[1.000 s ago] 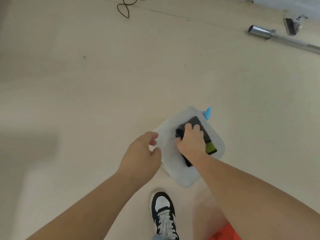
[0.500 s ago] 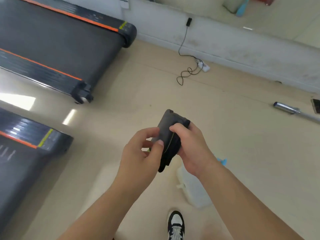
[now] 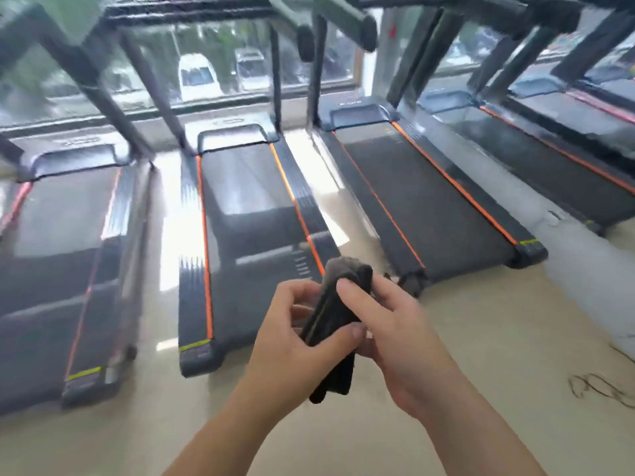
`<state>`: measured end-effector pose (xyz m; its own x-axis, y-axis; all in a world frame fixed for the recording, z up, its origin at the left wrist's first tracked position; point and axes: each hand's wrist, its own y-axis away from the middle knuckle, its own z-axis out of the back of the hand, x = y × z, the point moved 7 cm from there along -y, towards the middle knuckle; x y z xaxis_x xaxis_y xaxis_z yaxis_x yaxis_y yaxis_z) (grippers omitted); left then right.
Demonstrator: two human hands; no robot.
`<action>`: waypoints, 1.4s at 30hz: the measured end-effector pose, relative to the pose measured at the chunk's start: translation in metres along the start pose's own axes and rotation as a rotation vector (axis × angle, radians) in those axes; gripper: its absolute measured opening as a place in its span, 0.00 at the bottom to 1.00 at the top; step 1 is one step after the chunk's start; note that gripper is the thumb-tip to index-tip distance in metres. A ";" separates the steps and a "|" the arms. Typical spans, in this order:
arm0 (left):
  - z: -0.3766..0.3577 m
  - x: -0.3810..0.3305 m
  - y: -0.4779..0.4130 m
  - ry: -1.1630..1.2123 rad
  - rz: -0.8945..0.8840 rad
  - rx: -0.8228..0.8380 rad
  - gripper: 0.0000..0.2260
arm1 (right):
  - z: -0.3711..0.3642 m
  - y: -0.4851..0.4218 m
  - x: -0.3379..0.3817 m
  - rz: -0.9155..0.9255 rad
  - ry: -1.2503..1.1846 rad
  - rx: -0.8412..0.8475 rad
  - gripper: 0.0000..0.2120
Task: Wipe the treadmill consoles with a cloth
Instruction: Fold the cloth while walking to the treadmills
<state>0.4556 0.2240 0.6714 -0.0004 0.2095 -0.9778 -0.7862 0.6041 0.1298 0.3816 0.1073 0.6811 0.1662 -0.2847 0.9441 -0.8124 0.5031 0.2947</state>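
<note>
As left hand [image 3: 292,341] and right hand [image 3: 398,338] grasp it, dark cloth [image 3: 331,321] upright between their curled fingers [image 3: 359,298].

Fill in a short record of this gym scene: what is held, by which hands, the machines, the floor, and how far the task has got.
held: dark folded cloth, between both hands
left hand: grips the lower part
right hand: pinches the upper part
machines: row of treadmills with orange stripes, ahead
floor: pale; a cable lies at right
task: wiping not yet begun
</note>
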 end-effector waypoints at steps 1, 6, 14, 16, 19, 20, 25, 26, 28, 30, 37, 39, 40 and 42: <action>0.035 0.006 0.000 0.028 0.021 -0.061 0.21 | -0.036 -0.010 -0.001 -0.014 0.015 0.054 0.08; 0.199 0.044 -0.008 0.053 0.077 -0.311 0.14 | -0.198 -0.060 -0.011 -0.018 0.178 0.306 0.09; 0.370 0.079 -0.043 0.216 0.233 -0.455 0.06 | -0.373 -0.138 -0.027 -0.111 0.285 0.502 0.12; 0.399 0.086 -0.058 0.265 0.276 -0.477 0.08 | -0.401 -0.161 -0.028 -0.123 0.316 0.508 0.11; 0.437 0.092 -0.091 0.316 0.304 -0.510 0.09 | -0.440 -0.202 -0.025 -0.102 0.348 0.483 0.09; 0.449 0.091 -0.103 0.329 0.298 -0.520 0.09 | -0.454 -0.217 -0.023 -0.081 0.355 0.484 0.08; 0.517 0.081 -0.157 0.330 0.255 -0.626 0.11 | -0.528 -0.292 -0.006 0.018 0.414 0.502 0.10; 0.531 0.080 -0.164 0.343 0.257 -0.646 0.11 | -0.544 -0.304 -0.002 0.027 0.420 0.508 0.12; 0.558 0.081 -0.175 0.386 0.272 -0.674 0.12 | -0.576 -0.322 0.002 0.035 0.423 0.527 0.13; 0.581 0.081 -0.183 0.438 0.281 -0.689 0.12 | -0.605 -0.334 0.004 0.027 0.442 0.563 0.13; 0.680 0.087 -0.201 0.350 0.227 -0.664 0.12 | -0.716 -0.364 0.002 -0.120 0.541 0.758 0.29; 0.719 0.096 -0.200 0.308 0.256 -0.686 0.13 | -0.753 -0.370 -0.001 -0.109 0.574 0.780 0.26; 0.739 0.102 -0.199 0.300 0.279 -0.701 0.12 | -0.773 -0.371 -0.003 -0.098 0.577 0.788 0.24; 0.781 0.114 -0.197 0.311 0.311 -0.721 0.09 | -0.810 -0.374 -0.008 -0.072 0.539 0.771 0.22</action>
<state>1.0928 0.7291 0.6632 -0.3689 0.0000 -0.9295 -0.9242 -0.1065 0.3668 1.1373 0.5822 0.6829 0.3100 0.2183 0.9254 -0.9039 -0.2342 0.3580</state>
